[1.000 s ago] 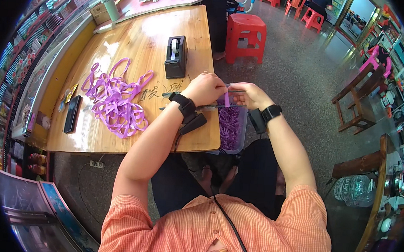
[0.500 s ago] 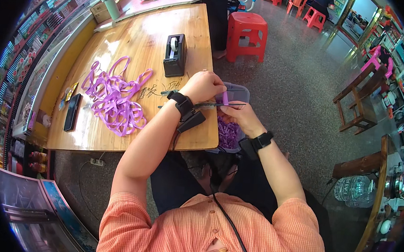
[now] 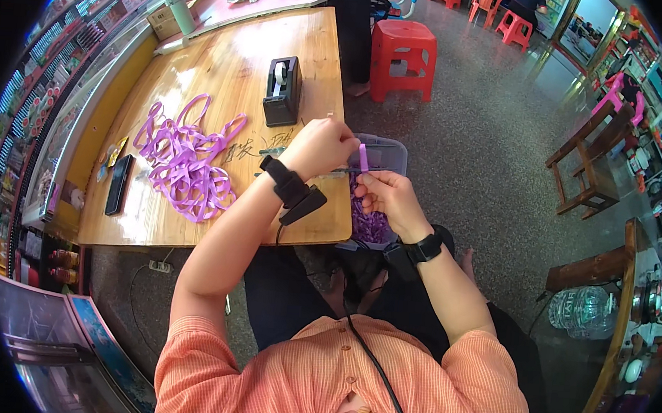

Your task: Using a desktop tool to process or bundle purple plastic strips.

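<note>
A short piece of purple ribbon (image 3: 363,157) stands up between my hands, beyond the table's right edge. My right hand (image 3: 395,202) pinches its lower end between thumb and forefinger. At that pinch a thin dark strip shows, mostly hidden, and I cannot tell what it is. My left hand (image 3: 323,148) is closed just left of the ribbon's upper end; what its fingertips hold, if anything, is hidden. Below both hands, a clear plastic bin (image 3: 396,156) contains many purple ribbon pieces (image 3: 370,223). A loose tangle of long purple ribbon (image 3: 188,162) lies on the table left of my left forearm.
On the wooden table (image 3: 226,61) stand a black tape dispenser (image 3: 282,92) and a dark phone (image 3: 119,184). A green bottle (image 3: 180,12) is at the far left. Beyond the table are a red stool (image 3: 403,62) and, at right, a wooden chair (image 3: 591,159).
My left hand has shifted slightly left, its fingertips drawing away from the ribbon's top. My right hand has moved a little down and left, still pinching the ribbon.
</note>
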{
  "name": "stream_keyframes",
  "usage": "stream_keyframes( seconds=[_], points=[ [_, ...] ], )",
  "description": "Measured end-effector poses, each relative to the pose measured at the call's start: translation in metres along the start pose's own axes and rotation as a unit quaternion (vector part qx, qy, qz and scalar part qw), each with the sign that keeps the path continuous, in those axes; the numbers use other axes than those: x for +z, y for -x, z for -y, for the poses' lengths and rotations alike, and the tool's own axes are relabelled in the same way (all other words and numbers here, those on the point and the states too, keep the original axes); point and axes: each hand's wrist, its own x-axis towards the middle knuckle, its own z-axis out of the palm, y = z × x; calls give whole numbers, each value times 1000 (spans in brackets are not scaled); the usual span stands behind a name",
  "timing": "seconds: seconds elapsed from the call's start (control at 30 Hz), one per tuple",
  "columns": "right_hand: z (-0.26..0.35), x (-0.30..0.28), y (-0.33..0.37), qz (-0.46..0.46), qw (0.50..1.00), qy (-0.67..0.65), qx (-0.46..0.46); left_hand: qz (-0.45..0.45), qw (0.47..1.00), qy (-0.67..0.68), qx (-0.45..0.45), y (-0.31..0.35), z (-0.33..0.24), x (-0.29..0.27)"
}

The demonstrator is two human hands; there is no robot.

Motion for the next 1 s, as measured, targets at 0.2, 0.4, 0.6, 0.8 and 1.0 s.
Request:
stream_keyframes(
  seconds=[0.2, 0.4, 0.6, 0.8, 1.0],
  points=[
    [1, -6, -3, 31, 999, -22, 15, 210, 951, 133, -184, 17, -22, -13],
    [20, -4, 4, 31, 997, 64, 37, 244, 874, 355, -225, 21, -12, -1],
    [99, 18, -16, 109, 966, 216, -90, 218, 871, 389, -206, 27, -1, 7],
    [121, 98, -124, 73, 957, 264, -90, 216, 880, 390, -167, 30, 1, 9],
    [114, 125, -185, 7, 956, 294, 11, 219, 897, 355, -143, 27, 6, 13]
  ],
)
